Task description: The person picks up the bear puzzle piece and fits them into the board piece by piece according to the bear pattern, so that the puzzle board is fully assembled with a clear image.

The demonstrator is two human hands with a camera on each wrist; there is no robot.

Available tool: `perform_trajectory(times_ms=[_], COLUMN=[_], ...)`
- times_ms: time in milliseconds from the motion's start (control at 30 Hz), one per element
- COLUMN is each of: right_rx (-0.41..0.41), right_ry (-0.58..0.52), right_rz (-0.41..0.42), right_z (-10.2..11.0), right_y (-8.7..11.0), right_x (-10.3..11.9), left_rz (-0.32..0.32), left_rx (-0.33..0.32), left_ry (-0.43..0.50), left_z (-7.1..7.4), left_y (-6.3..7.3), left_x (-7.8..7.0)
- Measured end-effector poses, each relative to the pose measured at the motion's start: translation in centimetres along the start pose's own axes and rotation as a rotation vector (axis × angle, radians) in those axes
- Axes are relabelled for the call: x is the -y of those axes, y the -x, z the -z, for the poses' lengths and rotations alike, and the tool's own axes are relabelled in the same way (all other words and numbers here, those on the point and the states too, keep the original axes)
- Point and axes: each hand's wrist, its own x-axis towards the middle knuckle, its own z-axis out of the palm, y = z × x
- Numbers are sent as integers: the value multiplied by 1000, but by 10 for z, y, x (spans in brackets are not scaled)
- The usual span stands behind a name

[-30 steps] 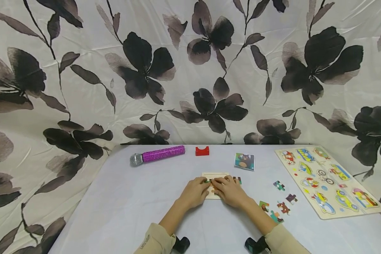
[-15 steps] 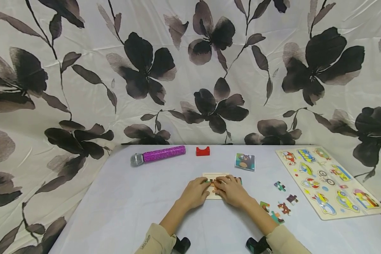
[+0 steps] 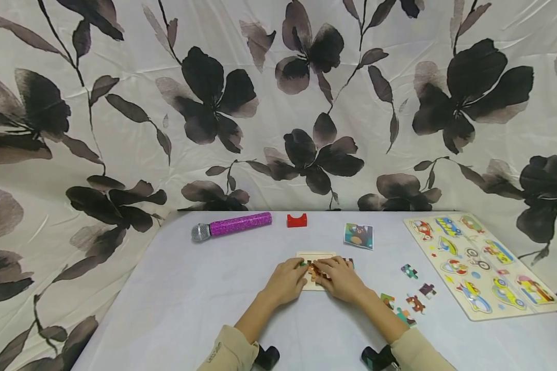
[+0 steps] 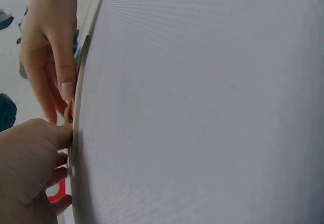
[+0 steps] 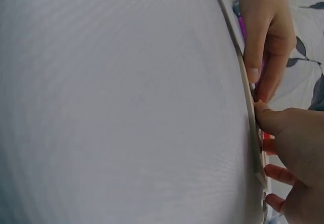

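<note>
A small wooden puzzle tray (image 3: 315,255) lies flat on the table, with brown and green puzzle pieces partly hidden under the fingers. My left hand (image 3: 283,281) grips the tray's left side, thumb near its front edge. From the right, my right hand (image 3: 341,278) reaches over the tray, thumb and fingers bent around a brown puzzle piece (image 3: 313,270). In the left wrist view that puzzle piece (image 4: 69,113) shows edge-on between the two hands. The right wrist view has the right thumb at the tray's edge (image 5: 248,89). Fingertip contact is mostly hidden.
Several loose puzzle pieces (image 3: 415,304) lie right of the right forearm. Beyond them is a large vehicle puzzle board (image 3: 459,281). A bear picture card (image 3: 358,236), a red block (image 3: 296,220) and a purple glitter microphone (image 3: 234,225) lie toward the back, before a floral cloth (image 3: 269,103).
The right hand's fingers have shifted slightly over the tray, and more of the brown puzzle piece shows between the hands. The left hand has stayed in nearly the same place.
</note>
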Motion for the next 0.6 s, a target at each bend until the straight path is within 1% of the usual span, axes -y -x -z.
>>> perform_trajectory(times_ms=[133, 200, 267, 333, 400, 500, 567, 600], right_rx=[-32, -61, -87, -105, -85, -27, 3, 4], right_ry=[-72, -119, -182, -271, -381, -547, -656, -704], right_rz=[-53, -69, -89, -110, -148, -233, -290, -310], right_z=[-2, -4, -5, -4, -1, 6, 13, 18], right_y=[-2, -7, -12, -18, -23, -30, -31, -30], right_x=[-2, -3, -6, -8, -11, -16, -21, -24], left_rz=[-2, -7, -10, -9, -4, 5, 15, 24], left_rx=[-5, -7, -7, -3, -2, -3, -4, 1], left_ry=[15, 25, 35, 46, 59, 78, 82, 83], left_z=[-1, -1, -1, -2, -2, -3, -4, -5], left_y=[0, 0, 0, 0, 0, -1, -2, -2], left_x=[0, 1, 1, 2, 2, 1, 0, 0])
